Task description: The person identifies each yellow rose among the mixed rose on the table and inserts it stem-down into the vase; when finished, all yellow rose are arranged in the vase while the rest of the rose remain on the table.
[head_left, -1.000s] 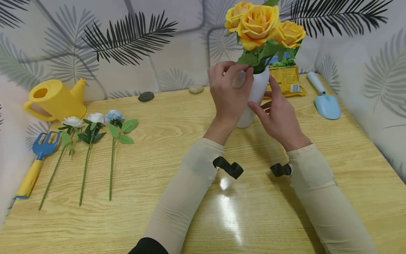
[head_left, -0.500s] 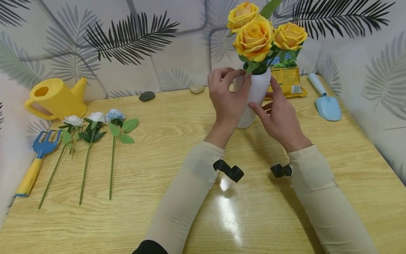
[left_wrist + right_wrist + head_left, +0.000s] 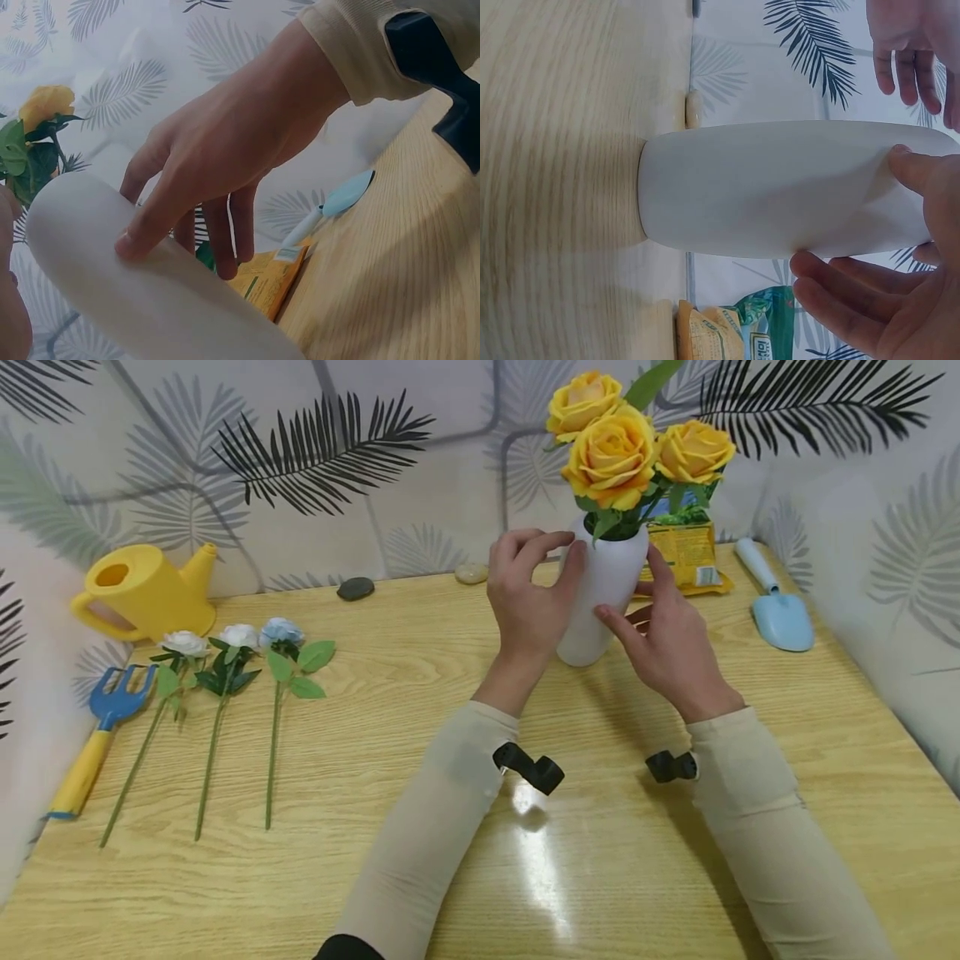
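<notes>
A white vase (image 3: 600, 597) stands upright on the table, holding three yellow roses (image 3: 611, 456) with green leaves. My right hand (image 3: 671, 639) grips the vase from the right; in the right wrist view its thumb lies on the near wall and its fingers (image 3: 840, 296) on the side. At the vase's upper left is my left hand (image 3: 528, 589), thumb close to the rim and fingers loosely bent. The right wrist view shows the left fingers (image 3: 905, 75) apart from the vase wall. Only a sliver of the left hand shows in the left wrist view.
A yellow packet (image 3: 682, 556) and a light blue trowel (image 3: 780, 610) lie behind and right of the vase. At left are a yellow watering can (image 3: 146, 593), a blue-and-yellow hand fork (image 3: 97, 739) and three laid roses (image 3: 213, 752). Two stones (image 3: 356, 588) lie along the back.
The left fingers have come away from the leaf at the vase's mouth and drawn slightly left. The yellow roses sit lower and more spread. The right hand keeps its grip.
</notes>
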A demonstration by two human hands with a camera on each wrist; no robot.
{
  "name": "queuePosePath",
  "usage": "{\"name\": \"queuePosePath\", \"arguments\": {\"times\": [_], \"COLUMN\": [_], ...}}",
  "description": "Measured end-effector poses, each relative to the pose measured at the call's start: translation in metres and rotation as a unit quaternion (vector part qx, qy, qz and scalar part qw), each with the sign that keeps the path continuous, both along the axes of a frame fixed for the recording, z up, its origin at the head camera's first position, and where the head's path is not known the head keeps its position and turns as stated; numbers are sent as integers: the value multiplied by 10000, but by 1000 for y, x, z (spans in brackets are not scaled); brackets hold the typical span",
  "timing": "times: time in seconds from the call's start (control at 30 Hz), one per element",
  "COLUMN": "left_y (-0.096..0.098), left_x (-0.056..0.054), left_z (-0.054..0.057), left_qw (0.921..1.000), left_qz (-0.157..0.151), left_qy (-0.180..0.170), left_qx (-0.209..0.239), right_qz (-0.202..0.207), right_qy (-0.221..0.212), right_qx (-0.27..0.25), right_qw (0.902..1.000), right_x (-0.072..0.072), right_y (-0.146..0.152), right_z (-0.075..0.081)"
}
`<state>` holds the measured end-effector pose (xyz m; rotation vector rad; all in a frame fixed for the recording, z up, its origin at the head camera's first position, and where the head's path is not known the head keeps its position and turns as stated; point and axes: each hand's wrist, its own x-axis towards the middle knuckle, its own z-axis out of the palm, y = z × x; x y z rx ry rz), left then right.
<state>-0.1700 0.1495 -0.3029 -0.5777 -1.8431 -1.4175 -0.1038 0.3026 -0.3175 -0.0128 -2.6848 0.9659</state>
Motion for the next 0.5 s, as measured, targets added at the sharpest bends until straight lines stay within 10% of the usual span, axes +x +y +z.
{"name": "queuePosePath", "arguments": {"times": [0.5], "left_y": [-34], "left_x": [6], "left_z": [7], "left_qw": [9905], "left_qz": [-52], "left_qy": [-498], "left_qx": [-1278], "right_qz": [-303], "right_qy": [-364], "right_qx": [-14], "right_qw": [9989], "right_x": [13], "right_y": [18], "right_z": [14]}}
